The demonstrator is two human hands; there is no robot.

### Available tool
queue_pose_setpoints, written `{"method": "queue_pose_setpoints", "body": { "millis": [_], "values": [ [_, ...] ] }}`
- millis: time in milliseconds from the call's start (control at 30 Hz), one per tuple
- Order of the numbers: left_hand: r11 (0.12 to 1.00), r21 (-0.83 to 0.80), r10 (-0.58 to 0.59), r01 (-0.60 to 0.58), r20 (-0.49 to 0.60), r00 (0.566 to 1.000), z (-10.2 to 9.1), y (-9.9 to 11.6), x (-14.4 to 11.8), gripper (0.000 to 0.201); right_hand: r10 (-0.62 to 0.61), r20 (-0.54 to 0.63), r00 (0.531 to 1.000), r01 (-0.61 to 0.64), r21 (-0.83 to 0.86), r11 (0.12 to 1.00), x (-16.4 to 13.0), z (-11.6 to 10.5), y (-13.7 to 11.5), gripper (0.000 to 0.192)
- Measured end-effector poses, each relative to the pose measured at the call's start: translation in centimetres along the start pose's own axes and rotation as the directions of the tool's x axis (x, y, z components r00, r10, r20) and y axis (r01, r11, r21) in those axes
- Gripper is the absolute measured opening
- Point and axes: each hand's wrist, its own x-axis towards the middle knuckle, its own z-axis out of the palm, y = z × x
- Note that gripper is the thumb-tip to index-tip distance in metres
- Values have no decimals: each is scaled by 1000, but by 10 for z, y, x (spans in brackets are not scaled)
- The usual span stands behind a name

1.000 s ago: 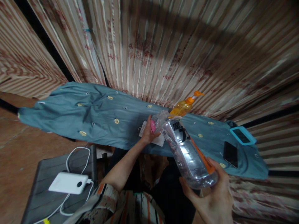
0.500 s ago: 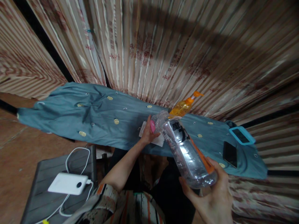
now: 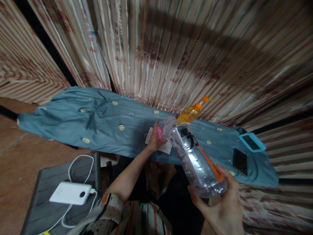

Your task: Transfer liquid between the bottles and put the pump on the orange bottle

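Note:
A clear plastic bottle point(image 3: 193, 156) with a black-and-orange label is tilted across the front of the table, its neck pointing up and left. My right hand point(image 3: 220, 202) is closed round its base. At the neck end, my left hand point(image 3: 155, 138) is wrapped about a small clear piece with a pink disc point(image 3: 159, 132); whether that piece is part of the bottle I cannot tell. Beneath the left hand lies a white paper sheet point(image 3: 165, 147), partly covered. Just behind the bottle's neck stands a pump bottle point(image 3: 189, 113) of yellow liquid with an orange top.
A teal patterned cloth point(image 3: 105, 114) covers the narrow table. On its right end lie a dark phone point(image 3: 240, 161) and a blue-framed device point(image 3: 252, 142). At lower left, a white power bank point(image 3: 70, 193) with a cable rests on a grey stool point(image 3: 46, 176). Striped curtains point(image 3: 156, 58) hang behind.
Almost nothing differs. Both hands and the clear bottle hold their places, while the view has shifted very slightly.

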Motion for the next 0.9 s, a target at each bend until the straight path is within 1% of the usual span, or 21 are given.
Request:
{"method": "queue_pose_setpoints", "body": {
  "millis": [133, 267, 567, 733, 833, 900],
  "values": [
    [1000, 5, -18, 18, -9, 1000, 0, 2, 0, 122, 16, 18, 1000, -16, 3, 1000, 0, 0, -1, 89],
    [999, -15, -42, 42, -18, 999, 1, 3, 1, 121, 31, 9, 999, -31, 1, 1000, 0, 0, -1, 88],
    [1000, -17, -17, 16, -19, 1000, 1, -2, 1, 119, 1, 15, 1000, -1, -5, 1000, 0, -1, -1, 89],
    [998, -57, -24, 22, -24, 999, 2, -3, 1, 120, -12, 7, 1000, 12, 0, 1000, 0, 1, -1, 90],
    [997, -68, -34, 32, -24, 999, 2, -2, 1, 121, 3, 7, 1000, -3, -1, 1000, -1, 1, 0, 90],
    [999, -45, -30, 30, -21, 999, 2, -1, 0, 121, 23, 13, 1000, -23, 7, 1000, -1, 1, 0, 90]
  ]
}}
